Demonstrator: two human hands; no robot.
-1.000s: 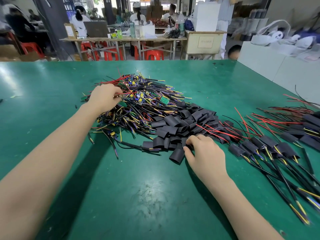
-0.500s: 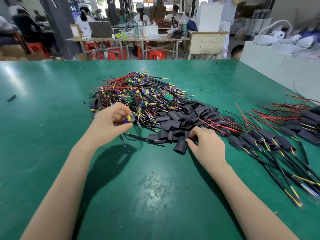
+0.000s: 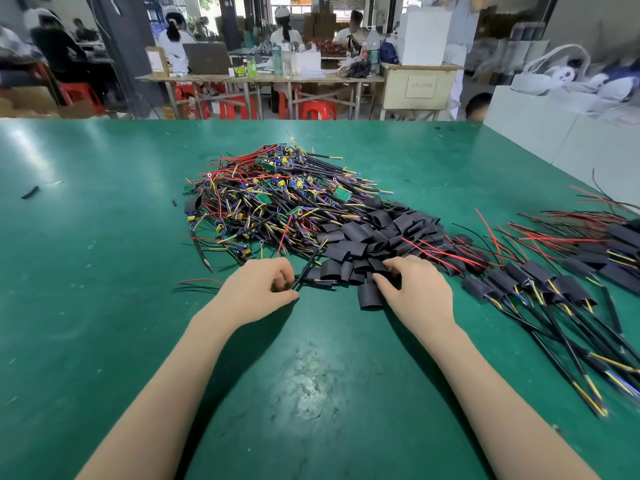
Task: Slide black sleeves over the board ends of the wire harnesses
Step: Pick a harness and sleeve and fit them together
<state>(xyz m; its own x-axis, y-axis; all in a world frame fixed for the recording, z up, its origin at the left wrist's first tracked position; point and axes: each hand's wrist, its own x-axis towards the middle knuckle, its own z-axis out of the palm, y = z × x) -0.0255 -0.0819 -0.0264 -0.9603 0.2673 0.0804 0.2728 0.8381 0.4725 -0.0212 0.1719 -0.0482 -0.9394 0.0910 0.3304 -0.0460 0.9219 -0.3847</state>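
Left hand [image 3: 258, 292] has drawn back from the tangled harness pile [image 3: 277, 199] toward the worktop's [image 3: 104, 271] near edge, fingers now curled around one harness [image 3: 304, 271]; right hand [image 3: 415, 292] stays pinching a black sleeve [image 3: 370, 296] at the sleeve heap's [image 3: 377, 233] near side, mid-worktop

Head view. Green table [image 3: 104, 306] carrying a tangled heap of wire harnesses [image 3: 277, 199] at 12 o'clock, with loose black sleeves [image 3: 377, 237] piled against its 4 o'clock edge. Left hand [image 3: 258, 289], fingers curled, pinches one harness by its black cable [image 3: 304, 271] at the heap's near edge. Right hand [image 3: 414, 289] rests on the nearest sleeves, fingertips curled among them. Sleeved harnesses [image 3: 540, 289] lie fanned out at 3 o'clock, cables trailing toward 5 o'clock.
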